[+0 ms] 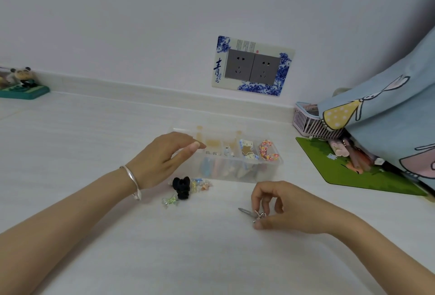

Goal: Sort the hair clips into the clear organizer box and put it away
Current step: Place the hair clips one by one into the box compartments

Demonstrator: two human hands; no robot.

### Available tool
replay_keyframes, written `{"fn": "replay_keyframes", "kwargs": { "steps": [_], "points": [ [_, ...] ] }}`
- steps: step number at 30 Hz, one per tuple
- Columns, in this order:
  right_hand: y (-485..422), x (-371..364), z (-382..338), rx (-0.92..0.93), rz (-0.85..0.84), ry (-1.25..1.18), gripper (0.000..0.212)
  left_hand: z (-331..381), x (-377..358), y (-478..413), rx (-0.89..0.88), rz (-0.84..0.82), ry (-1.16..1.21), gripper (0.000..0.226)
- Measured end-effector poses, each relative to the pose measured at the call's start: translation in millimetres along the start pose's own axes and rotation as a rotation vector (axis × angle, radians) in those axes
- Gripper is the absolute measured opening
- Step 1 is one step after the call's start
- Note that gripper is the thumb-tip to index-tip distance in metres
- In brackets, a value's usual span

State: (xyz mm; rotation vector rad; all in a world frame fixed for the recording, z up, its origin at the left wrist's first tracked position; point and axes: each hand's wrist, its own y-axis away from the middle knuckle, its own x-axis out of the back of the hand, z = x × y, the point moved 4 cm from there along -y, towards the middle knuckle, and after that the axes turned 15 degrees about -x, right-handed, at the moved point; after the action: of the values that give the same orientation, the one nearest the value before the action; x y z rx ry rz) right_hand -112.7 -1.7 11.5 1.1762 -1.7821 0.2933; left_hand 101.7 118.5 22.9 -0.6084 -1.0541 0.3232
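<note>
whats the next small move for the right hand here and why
Probably lift the silver clip and carry it to the organizer box. The right hand already pinches it at its bow end on the table, the box stands open just beyond, and the left hand hovers at the box's left edge. The black clip and small bows still wait.

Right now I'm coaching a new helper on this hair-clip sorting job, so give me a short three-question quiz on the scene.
1. True or false: the right hand is pinching a silver clip on the table.
2. Which lies beside the black clip? A) small translucent clips B) a pair of scissors C) a comb
3. Fill in: the left hand, bracelet on its wrist, hovers at the left end of the clear ____.

Key: 1 true; 2 A; 3 organizer box.
</note>
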Motion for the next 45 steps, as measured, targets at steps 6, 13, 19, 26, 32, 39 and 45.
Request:
{"fn": "replay_keyframes", "kwargs": {
  "steps": [6, 13, 19, 26, 32, 39, 45],
  "points": [
    [-4, 3, -12, 0.099, 0.018, -0.202, 0.012, 0, 0, 1, 0.003, 0.002, -0.007, 0.062],
    [-37, 58, -58, 0.211, 0.212, -0.405, 0.018, -13, 7, 1, 0.037, 0.099, -0.002, 0.057],
    [-92, 71, -84, 0.193, 0.131, -0.109, 0.014, -16, 28, 0, 0.056, 0.247, -0.004, 0.056],
    [-112, 63, -84, 0.219, 0.212, 0.064, 0.013, -20, 35, -1, 0.061, 0.256, -0.017, 0.057],
    [-63, 37, -98, 0.331, 0.300, -0.127, 0.007, -19, 34, -2, 0.070, 0.215, -0.008, 0.056],
    [-57, -30, -95, 0.329, 0.147, 0.073, 0.031, -20, 34, 0, 0.095, 0.205, 0.007, 0.055],
    [-61, -39, -94, 0.324, 0.153, 0.080, 0.030, -25, 36, 1, 0.141, 0.196, 0.020, 0.055]
  ]
}}
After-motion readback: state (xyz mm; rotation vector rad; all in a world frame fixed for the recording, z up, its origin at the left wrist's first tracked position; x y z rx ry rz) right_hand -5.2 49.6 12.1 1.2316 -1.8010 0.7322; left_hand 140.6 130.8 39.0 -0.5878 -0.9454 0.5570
